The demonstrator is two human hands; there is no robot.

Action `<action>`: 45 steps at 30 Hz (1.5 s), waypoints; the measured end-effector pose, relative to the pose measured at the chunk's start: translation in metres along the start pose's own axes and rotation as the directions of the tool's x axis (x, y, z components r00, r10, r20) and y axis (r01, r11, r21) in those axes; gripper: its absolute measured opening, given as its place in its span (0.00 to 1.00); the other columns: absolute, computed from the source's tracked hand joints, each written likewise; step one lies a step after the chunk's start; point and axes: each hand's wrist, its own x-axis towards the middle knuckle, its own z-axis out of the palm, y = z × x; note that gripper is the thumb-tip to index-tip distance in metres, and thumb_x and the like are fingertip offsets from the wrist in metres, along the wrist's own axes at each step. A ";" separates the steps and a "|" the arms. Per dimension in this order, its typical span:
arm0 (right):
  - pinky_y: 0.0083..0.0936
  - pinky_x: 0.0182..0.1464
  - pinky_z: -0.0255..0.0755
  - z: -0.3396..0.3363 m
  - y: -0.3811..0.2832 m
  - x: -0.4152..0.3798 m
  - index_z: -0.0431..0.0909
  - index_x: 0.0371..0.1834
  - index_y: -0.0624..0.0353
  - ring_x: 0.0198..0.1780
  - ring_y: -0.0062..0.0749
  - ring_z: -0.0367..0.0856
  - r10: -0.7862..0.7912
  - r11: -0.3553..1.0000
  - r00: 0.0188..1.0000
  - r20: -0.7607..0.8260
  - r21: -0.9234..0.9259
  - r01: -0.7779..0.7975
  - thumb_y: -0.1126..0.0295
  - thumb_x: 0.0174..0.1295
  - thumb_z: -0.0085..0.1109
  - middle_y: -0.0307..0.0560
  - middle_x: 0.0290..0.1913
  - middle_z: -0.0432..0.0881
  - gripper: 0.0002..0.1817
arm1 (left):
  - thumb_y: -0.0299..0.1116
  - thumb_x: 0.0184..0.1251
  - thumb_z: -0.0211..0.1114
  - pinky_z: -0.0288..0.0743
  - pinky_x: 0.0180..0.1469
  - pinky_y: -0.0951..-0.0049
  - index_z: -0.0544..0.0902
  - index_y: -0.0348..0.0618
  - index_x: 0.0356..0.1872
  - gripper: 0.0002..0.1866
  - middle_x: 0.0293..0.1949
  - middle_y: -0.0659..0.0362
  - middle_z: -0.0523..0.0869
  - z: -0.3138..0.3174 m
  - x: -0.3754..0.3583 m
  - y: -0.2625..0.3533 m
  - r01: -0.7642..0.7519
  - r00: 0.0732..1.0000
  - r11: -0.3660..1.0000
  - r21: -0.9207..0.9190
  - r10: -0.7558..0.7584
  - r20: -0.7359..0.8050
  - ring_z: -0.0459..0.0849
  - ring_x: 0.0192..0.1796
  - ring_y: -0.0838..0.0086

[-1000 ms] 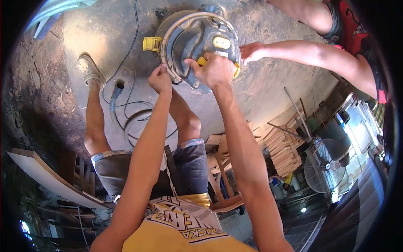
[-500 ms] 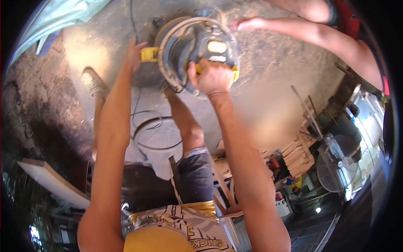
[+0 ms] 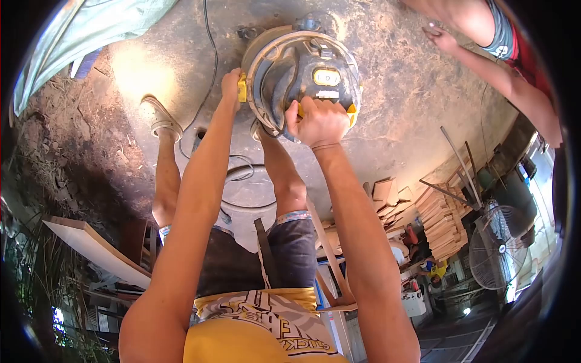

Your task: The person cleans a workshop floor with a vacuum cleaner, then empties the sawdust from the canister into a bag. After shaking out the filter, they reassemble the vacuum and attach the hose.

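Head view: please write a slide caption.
Left hand at the yellow latch, right hand closed atop the round machine.

At twelve o'clock, the vacuum (image 3: pixel 308 65) is dusty, mostly matt plastic, its latch (image 3: pixel 242 89) smooth plastic. The floor (image 3: pixel 399 91) looks like rough, matt concrete. At ten, a creased sheet (image 3: pixel 109 30), cloth or plastic; between three and four, raw wood (image 3: pixel 445 221); at six, a cloth shirt (image 3: pixel 260 310).
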 end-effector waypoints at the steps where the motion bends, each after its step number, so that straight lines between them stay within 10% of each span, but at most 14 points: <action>1: 0.29 0.17 0.62 0.001 0.000 0.001 0.67 0.09 0.48 0.10 0.34 0.67 -0.005 1.000 1.000 -0.010 0.008 0.005 0.62 0.51 0.59 0.38 0.08 0.68 0.17 | 0.39 0.61 0.63 0.73 0.35 0.68 0.79 0.36 0.25 0.15 0.27 0.54 0.82 -0.001 -0.003 0.000 0.006 1.000 1.000 -0.028 -0.006 0.010 0.80 0.28 0.69; 10: 0.30 0.19 0.59 -0.003 -0.003 0.000 0.66 0.08 0.47 0.12 0.33 0.67 0.041 0.997 0.999 -0.008 0.069 -0.040 0.62 0.50 0.59 0.38 0.09 0.67 0.17 | 0.35 0.60 0.64 0.71 0.26 0.69 0.77 0.39 0.24 0.11 0.22 0.58 0.79 0.017 -0.027 -0.018 -0.281 0.697 0.894 0.349 0.440 -0.565 0.78 0.22 0.73; 13: 0.30 0.19 0.59 -0.005 0.000 0.004 0.66 0.08 0.47 0.12 0.34 0.68 0.049 0.996 0.999 0.002 0.077 -0.049 0.63 0.49 0.60 0.38 0.10 0.67 0.16 | 0.40 0.58 0.64 0.74 0.37 0.65 0.74 0.33 0.36 0.17 0.33 0.51 0.80 0.000 0.001 -0.014 -0.105 0.934 0.989 0.104 0.134 -0.333 0.79 0.31 0.68; 17: 0.30 0.20 0.57 -0.002 0.002 0.003 0.66 0.09 0.47 0.14 0.33 0.67 0.048 0.995 0.999 -0.019 0.083 -0.046 0.63 0.48 0.61 0.38 0.10 0.67 0.16 | 0.38 0.67 0.55 0.74 0.34 0.65 0.83 0.33 0.30 0.17 0.27 0.56 0.85 0.001 0.023 -0.004 -0.071 0.959 0.912 0.403 0.174 -0.225 0.83 0.28 0.67; 21: 0.30 0.20 0.56 0.001 0.004 0.000 0.65 0.09 0.47 0.13 0.32 0.66 0.042 0.997 0.999 -0.002 0.066 -0.042 0.62 0.48 0.60 0.38 0.10 0.66 0.16 | 0.46 0.75 0.46 0.78 0.48 0.62 0.77 0.32 0.53 0.25 0.44 0.51 0.85 0.023 0.026 -0.002 0.284 0.934 0.929 -0.238 -0.211 0.290 0.84 0.41 0.61; 25: 0.31 0.17 0.55 0.003 0.004 0.000 0.65 0.09 0.47 0.10 0.32 0.64 0.024 0.995 1.000 -0.016 0.096 -0.022 0.63 0.49 0.60 0.39 0.08 0.64 0.16 | 0.53 0.76 0.44 0.73 0.59 0.58 0.74 0.36 0.61 0.30 0.56 0.49 0.82 -0.020 0.032 -0.019 0.309 0.923 0.946 0.102 -0.324 0.206 0.81 0.56 0.58; 28: 0.33 0.18 0.65 0.000 0.007 0.006 0.69 0.09 0.49 0.11 0.36 0.71 0.016 0.998 1.000 -0.015 0.065 -0.015 0.61 0.50 0.59 0.42 0.10 0.71 0.15 | 0.53 0.73 0.44 0.61 0.68 0.58 0.74 0.32 0.60 0.32 0.60 0.42 0.78 -0.107 0.022 -0.019 -0.309 0.927 0.488 0.816 0.345 0.145 0.74 0.64 0.51; 35: 0.42 0.27 0.78 -0.022 -0.007 0.036 0.83 0.20 0.52 0.23 0.48 0.84 0.223 0.972 0.926 0.304 -0.146 -0.186 0.52 0.56 0.55 0.56 0.20 0.83 0.18 | 0.44 0.60 0.60 0.71 0.62 0.65 0.83 0.49 0.55 0.23 0.52 0.49 0.85 -0.359 -0.118 0.020 0.248 0.712 0.627 0.738 0.399 -0.578 0.82 0.57 0.58; 42: 0.42 0.46 0.79 -0.015 0.015 0.102 0.87 0.33 0.58 0.40 0.55 0.86 0.337 0.923 0.884 0.324 -0.296 -0.244 0.42 0.58 0.53 0.62 0.32 0.86 0.28 | 0.35 0.55 0.61 0.74 0.60 0.60 0.80 0.51 0.57 0.24 0.51 0.49 0.85 -0.350 -0.113 -0.093 0.261 0.907 0.417 0.871 0.204 -0.369 0.83 0.55 0.53; 45: 0.38 0.46 0.78 -0.024 0.030 0.114 0.87 0.36 0.61 0.40 0.48 0.87 0.077 0.997 0.894 0.441 -0.012 -0.080 0.36 0.53 0.62 0.61 0.34 0.86 0.33 | 0.30 0.52 0.65 0.75 0.60 0.57 0.75 0.53 0.63 0.31 0.53 0.46 0.83 -0.315 -0.066 -0.145 0.239 0.947 0.249 0.938 0.154 -0.282 0.82 0.54 0.51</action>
